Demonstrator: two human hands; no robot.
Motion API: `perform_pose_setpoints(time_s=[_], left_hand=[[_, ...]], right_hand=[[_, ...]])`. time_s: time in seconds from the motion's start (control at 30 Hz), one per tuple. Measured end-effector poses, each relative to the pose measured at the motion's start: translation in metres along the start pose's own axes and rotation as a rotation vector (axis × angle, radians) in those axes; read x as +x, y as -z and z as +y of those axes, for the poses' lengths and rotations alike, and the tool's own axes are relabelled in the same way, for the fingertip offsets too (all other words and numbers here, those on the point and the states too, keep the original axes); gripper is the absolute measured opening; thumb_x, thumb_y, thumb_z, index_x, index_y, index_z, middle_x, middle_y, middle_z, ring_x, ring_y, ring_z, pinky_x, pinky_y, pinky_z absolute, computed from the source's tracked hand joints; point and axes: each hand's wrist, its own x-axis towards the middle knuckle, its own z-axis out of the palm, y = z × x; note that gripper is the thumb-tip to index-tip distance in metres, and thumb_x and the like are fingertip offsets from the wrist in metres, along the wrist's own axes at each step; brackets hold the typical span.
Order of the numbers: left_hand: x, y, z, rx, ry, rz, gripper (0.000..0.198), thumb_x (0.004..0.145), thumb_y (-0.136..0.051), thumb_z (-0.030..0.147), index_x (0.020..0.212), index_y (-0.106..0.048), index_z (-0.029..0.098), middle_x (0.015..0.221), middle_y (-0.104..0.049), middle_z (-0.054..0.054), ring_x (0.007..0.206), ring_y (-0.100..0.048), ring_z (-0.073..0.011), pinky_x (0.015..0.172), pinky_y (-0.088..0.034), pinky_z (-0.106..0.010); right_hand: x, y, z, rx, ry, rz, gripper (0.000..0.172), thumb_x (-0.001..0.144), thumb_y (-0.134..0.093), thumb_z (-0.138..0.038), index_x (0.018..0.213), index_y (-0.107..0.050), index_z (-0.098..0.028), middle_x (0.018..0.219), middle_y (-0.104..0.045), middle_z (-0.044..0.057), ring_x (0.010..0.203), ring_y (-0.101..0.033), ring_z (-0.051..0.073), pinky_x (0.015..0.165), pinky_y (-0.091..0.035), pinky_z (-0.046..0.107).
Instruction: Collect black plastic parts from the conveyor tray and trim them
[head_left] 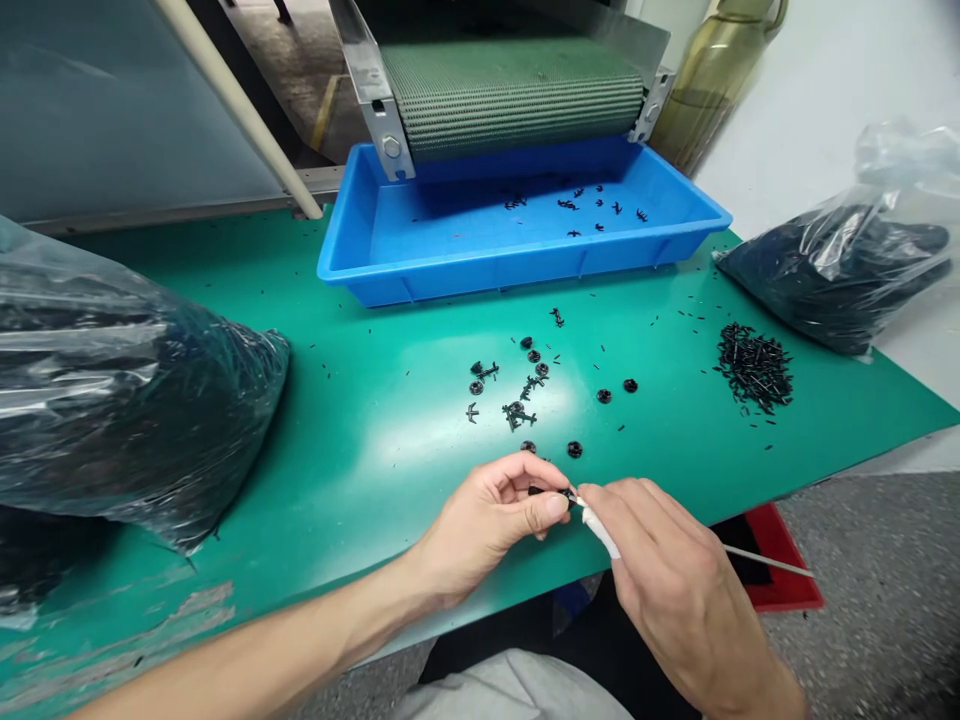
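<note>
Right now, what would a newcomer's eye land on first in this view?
A blue tray sits on the green workbench under the end of a green mesh conveyor belt, holding small black parts. Bulging clear plastic bags of black parts lie at the bench's left and right. Nearest the camera, the left hand pinches a small black part at the tip of a thin white tool in the right hand.

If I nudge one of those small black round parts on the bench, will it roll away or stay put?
The small black round parts lie flat on their faces, so a nudge would probably slide them rather than roll them. They look like light moulded plastic, so they may skid far on the smooth green bench mat. Stood on edge, they might roll.
</note>
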Motion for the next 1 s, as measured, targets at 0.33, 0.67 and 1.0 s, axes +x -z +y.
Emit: perform_pose_setpoints(time_s=[0.33,0.67,1.0], left_hand=[[-0.001,-0.007,-0.002,0.171,-0.073,0.132,0.018,0.076,-0.074,0.032,0.086,-0.068,0.019,0.074,-0.061,0.001,0.068,-0.051,-0.0111,0.066,-0.042,-0.026],[-0.001,-0.012,-0.007,0.082,-0.136,0.173,0.021,0.077,-0.073,0.031,0.088,-0.062,0.017,0.071,-0.065,0.0,0.07,-0.061,-0.0143,0.071,-0.049,-0.03],[-0.001,-0.005,-0.004,0.056,-0.113,0.13,0.026,0.08,-0.072,0.031,0.097,-0.061,0.016,0.084,-0.069,-0.004,0.08,-0.063,-0.015,0.081,-0.047,-0.031]], right_hand=[[-0.005,-0.022,-0.017,-0.139,-0.094,0.046,0.031,0.094,-0.033,-0.006,0.111,-0.059,-0.009,0.075,-0.059,0.008,0.066,-0.057,0.018,0.06,-0.046,0.031],[0.004,-0.035,-0.027,0.381,-0.479,0.119,0.029,0.095,-0.035,-0.015,0.102,-0.064,-0.017,0.083,-0.068,0.006,0.072,-0.065,0.016,0.062,-0.05,0.025],[0.011,-0.031,0.01,0.122,-0.468,0.065,0.031,0.092,-0.043,-0.018,0.118,-0.06,-0.016,0.097,-0.063,0.009,0.083,-0.063,0.021,0.07,-0.05,0.031]])
